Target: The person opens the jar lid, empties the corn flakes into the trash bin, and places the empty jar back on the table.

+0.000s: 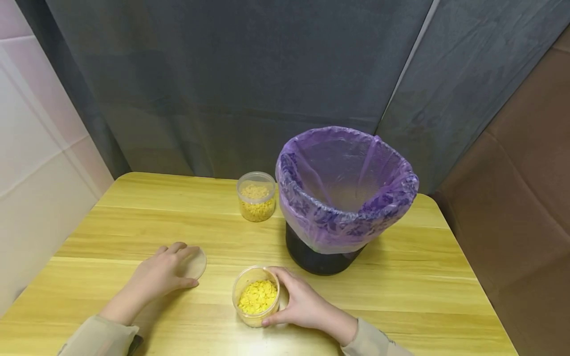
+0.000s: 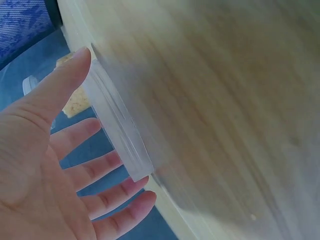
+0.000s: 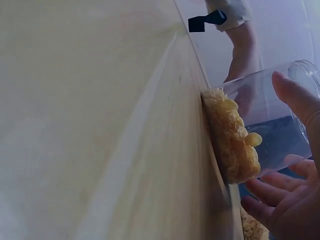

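Note:
In the head view, my left hand spans a clear round lid low over the left of the table. Its thumb and fingertips sit at opposite sides of the lid's rim; the left wrist view shows the lid close against the wood. My right hand holds an uncovered clear plastic jar from its right side, thumb toward the near side and fingers round the far side. Yellow flakes fill the lower part of this jar, which stands upright on the table.
Behind, a second clear jar holds yellow bits. To its right stands a black bin lined with a purple bag, close beyond my right hand. The wooden table ends at grey curtains.

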`<action>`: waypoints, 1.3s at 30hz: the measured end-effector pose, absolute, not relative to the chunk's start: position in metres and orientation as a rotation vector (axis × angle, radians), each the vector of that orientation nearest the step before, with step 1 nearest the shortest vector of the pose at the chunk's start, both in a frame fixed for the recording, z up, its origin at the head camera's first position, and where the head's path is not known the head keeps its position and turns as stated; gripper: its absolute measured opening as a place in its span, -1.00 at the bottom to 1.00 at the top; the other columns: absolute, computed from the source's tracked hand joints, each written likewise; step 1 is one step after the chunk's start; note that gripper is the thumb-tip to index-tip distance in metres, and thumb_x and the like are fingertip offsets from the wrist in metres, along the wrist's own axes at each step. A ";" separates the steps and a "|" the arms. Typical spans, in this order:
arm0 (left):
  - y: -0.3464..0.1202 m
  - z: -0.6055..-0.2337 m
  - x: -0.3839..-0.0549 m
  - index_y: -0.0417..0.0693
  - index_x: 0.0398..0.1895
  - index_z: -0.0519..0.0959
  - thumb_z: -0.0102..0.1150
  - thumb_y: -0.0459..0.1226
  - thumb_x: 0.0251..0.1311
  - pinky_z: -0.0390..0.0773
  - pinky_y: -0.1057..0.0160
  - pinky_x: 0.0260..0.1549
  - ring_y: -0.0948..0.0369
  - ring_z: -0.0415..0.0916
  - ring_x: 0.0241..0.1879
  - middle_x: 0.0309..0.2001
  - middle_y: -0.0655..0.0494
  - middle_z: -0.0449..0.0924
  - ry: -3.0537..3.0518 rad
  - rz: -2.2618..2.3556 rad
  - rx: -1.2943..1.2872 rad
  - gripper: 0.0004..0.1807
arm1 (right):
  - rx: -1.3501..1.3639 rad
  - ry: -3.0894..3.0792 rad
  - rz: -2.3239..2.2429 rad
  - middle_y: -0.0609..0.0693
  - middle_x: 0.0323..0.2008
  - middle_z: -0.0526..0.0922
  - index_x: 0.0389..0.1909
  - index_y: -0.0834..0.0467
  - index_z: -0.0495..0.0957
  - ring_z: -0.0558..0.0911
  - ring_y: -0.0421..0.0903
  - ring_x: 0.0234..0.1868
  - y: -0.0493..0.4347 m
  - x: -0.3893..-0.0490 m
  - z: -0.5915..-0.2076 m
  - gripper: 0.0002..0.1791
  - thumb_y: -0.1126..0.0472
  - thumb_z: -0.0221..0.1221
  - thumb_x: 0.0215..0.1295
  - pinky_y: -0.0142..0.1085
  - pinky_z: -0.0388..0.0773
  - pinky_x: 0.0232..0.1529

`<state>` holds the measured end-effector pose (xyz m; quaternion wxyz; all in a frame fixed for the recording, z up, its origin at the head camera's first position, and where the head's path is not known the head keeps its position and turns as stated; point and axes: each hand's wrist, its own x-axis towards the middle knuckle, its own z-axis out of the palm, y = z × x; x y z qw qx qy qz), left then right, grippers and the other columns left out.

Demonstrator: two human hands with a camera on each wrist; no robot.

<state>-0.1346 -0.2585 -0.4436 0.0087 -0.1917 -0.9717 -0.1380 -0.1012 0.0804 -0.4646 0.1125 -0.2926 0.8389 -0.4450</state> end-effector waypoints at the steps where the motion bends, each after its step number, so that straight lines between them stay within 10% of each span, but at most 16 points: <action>1: -0.259 -0.443 -0.135 -0.16 0.17 0.49 0.51 0.07 -0.28 0.55 -0.25 -0.45 -0.25 0.44 -0.09 0.09 -0.26 0.45 -3.036 -0.433 -0.598 -0.13 | -0.857 2.453 -1.310 -0.07 0.27 0.39 0.38 0.00 0.19 0.37 -0.13 0.26 0.080 -0.101 -0.464 0.09 -0.14 0.51 -0.22 -0.14 0.26 0.26; 39: -0.256 -0.441 -0.135 -0.16 0.22 0.43 0.51 0.07 -0.27 0.56 -0.21 -0.49 -0.23 0.46 -0.14 0.04 -0.23 0.46 -3.039 -0.394 -0.629 -0.07 | -0.879 2.615 -1.216 -0.08 0.25 0.43 0.34 0.03 0.29 0.42 -0.08 0.23 0.103 -0.088 -0.413 0.09 -0.24 0.50 -0.30 -0.08 0.34 0.20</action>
